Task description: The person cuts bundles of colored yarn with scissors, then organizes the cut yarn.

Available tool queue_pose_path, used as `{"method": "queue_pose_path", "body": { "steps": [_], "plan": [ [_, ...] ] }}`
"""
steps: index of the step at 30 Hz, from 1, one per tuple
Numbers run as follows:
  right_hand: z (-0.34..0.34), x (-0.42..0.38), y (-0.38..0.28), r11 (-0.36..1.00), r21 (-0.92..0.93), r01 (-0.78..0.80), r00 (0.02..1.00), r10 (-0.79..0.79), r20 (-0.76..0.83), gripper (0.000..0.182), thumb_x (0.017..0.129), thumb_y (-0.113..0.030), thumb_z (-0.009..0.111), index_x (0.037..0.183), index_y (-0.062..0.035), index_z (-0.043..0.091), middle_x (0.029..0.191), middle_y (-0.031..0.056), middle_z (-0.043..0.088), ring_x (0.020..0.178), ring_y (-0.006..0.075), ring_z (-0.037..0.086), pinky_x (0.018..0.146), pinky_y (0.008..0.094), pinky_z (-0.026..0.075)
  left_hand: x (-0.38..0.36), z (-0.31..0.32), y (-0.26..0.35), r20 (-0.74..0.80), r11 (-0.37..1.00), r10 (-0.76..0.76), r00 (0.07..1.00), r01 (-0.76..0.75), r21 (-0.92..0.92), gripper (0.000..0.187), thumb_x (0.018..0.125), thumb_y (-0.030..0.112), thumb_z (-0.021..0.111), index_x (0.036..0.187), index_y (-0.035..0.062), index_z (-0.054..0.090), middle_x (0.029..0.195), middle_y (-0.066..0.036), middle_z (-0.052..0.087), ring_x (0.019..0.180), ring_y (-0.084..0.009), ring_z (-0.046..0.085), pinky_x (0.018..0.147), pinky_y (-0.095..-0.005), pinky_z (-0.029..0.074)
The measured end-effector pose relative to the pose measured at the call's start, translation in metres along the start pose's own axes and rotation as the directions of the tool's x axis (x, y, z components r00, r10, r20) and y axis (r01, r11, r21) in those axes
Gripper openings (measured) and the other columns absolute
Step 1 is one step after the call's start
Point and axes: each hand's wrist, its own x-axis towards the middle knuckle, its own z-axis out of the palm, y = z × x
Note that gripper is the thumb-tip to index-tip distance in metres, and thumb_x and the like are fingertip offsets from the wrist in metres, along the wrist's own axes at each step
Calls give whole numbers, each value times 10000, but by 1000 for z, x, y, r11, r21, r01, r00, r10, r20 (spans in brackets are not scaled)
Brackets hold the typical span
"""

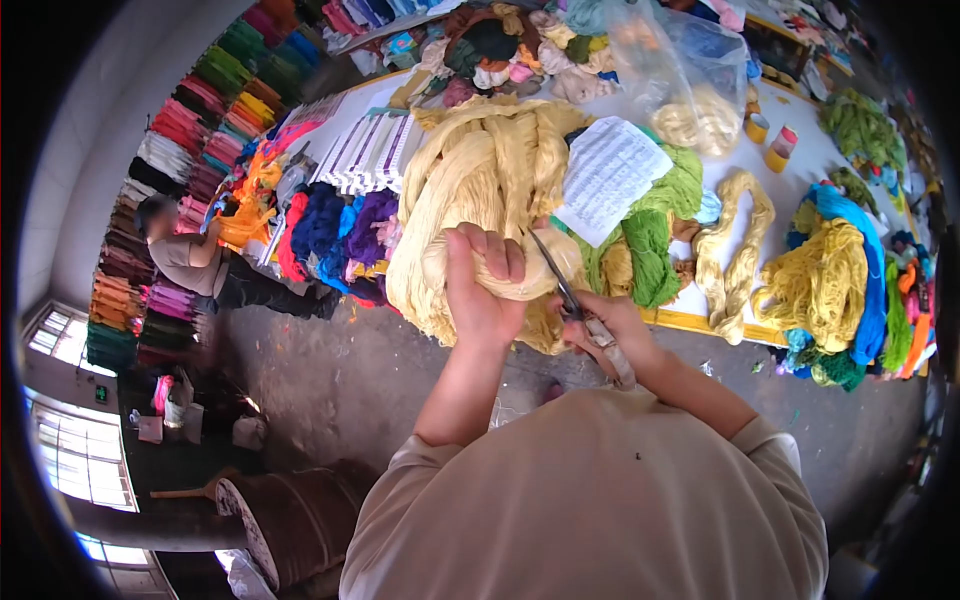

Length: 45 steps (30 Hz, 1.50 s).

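Note:
A large heap of pale yellow yarn [480, 160] hangs over the table's front edge. My left hand [485, 285] has its fingers wrapped round a thick bundle of this yarn. To its right, my right hand [610, 330] is closed on scissors [562, 278] with cloth-wrapped handles. The blades point up and to the left, beside the held yarn. A sheet of paper with writing [612, 178] lies just right of the heap, partly over green yarn [650, 240].
A clear plastic bag [690, 80] and yellow tape rolls [757, 127] are at the back right. More yarn [820, 280] hangs off the table's right side. A co-worker [190, 250] stands at the left, near orange yarn. A rusty drum [290, 520] is at lower left.

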Motion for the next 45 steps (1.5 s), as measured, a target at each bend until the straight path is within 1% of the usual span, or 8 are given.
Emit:
{"method": "queue_pose_path", "body": {
  "steps": [2, 11, 15, 18, 23, 25, 28, 45],
  "plan": [
    [-3, 2, -4, 976, -141, 166, 985, -172, -29, 424, 927, -455, 661, 1066, -55, 641, 680, -4, 588, 574, 77, 537, 546, 253, 452, -8, 4, -6, -6, 998, -39, 999, 39, 51, 345, 1055, 411, 420, 868, 125, 469, 644, 7, 428, 607, -137, 414, 604, -274, 389],
    [-3, -7, -18, 939, 226, -259, 965, 242, 99, 350, 937, -358, 667, 1054, -29, 636, 637, 17, 581, 546, 94, 566, 516, 250, 464, -11, -5, -9, -87, 988, -17, 996, 30, 152, 361, 1034, 429, 468, 851, 118, 476, 630, 8, 415, 590, -136, 417, 588, -273, 385],
    [-3, 1, -4, 998, -52, 24, 999, -25, -37, 375, 929, -413, 668, 915, -40, 637, 633, 12, 575, 545, 92, 550, 491, 259, 439, -9, -14, -9, -131, 980, -83, 988, 105, 172, 357, 1028, 419, 487, 854, 107, 476, 617, 3, 395, 570, -137, 410, 580, -283, 392],
    [-4, -9, -23, 911, 192, -364, 922, 325, 210, 335, 999, -376, 570, 1038, -50, 637, 638, -2, 563, 554, 78, 526, 517, 227, 422, 2, -15, 0, -162, 987, -75, 984, 96, 127, 389, 1032, 452, 461, 856, 105, 472, 616, 3, 391, 593, -139, 429, 617, -278, 408],
    [4, 0, -5, 904, 379, -197, 980, 167, 111, 419, 957, -455, 615, 895, -40, 616, 625, 1, 556, 552, 85, 539, 504, 253, 437, -15, -19, -15, 8, 948, -118, 993, 111, 297, 442, 1026, 481, 442, 806, 97, 436, 568, 8, 371, 529, -143, 437, 723, -311, 463],
    [1, 2, -5, 959, 187, -213, 975, 194, 112, 429, 956, -467, 612, 915, -39, 620, 631, 1, 563, 554, 84, 541, 510, 253, 441, -9, -21, -6, -42, 929, -124, 991, 131, 346, 449, 1017, 495, 444, 818, 92, 446, 569, 6, 376, 538, -145, 446, 805, -377, 514],
    [0, -6, -19, 901, 236, -364, 925, 321, 203, 422, 948, -458, 628, 927, -36, 619, 631, -3, 568, 548, 81, 540, 509, 249, 441, 2, -22, 2, -112, 952, -81, 990, 110, 285, 468, 1004, 520, 461, 818, 90, 460, 591, -3, 410, 573, -152, 456, 576, -273, 410],
    [6, 5, 2, 917, 329, -227, 974, 209, 89, 462, 938, -502, 625, 892, -42, 614, 609, -1, 551, 534, 82, 528, 494, 255, 425, -9, -26, -10, -41, 872, -172, 984, 171, 458, 558, 940, 610, 505, 751, 89, 444, 549, 6, 392, 497, -123, 415, 506, -244, 398]
  ]
}}
